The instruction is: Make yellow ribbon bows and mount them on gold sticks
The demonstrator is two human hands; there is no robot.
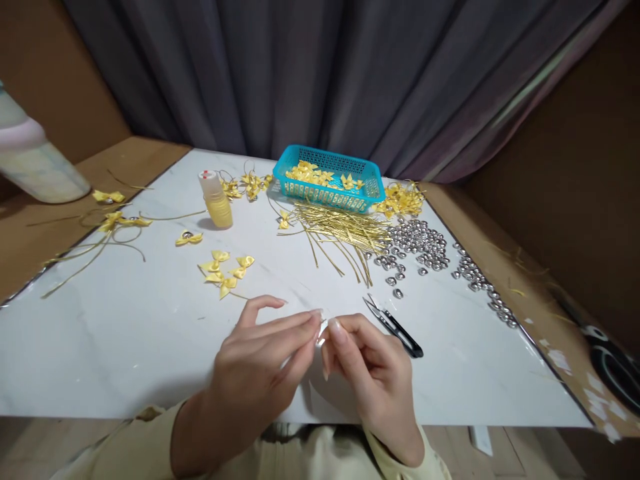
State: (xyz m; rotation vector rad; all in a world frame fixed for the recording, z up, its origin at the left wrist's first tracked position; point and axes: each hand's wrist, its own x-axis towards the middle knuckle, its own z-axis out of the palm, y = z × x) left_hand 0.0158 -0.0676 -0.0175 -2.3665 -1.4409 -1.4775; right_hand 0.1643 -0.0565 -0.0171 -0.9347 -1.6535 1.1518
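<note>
My left hand [267,357] and my right hand [367,370] meet near the front of the white table, their fingertips almost touching. Each is closed in a pinch. Something tiny and pale shows between the fingertips, too small and too covered to name. To the right of my right hand lie black-handled thread snips [395,327], blades pointing away. Beyond my left hand is a group of several yellow ribbon bows [225,272], with a short gold cord reaching toward my knuckles. A single bow with a silver bead [189,238] sits farther left.
At the back stands a turquoise basket [327,197] holding yellow bows. Before it lie gold wire ties [343,230] and many silver beads [417,241]. A glue bottle [217,201] stands left. Corded bows [123,222] lie at the left edge, scissors [615,367] at the far right.
</note>
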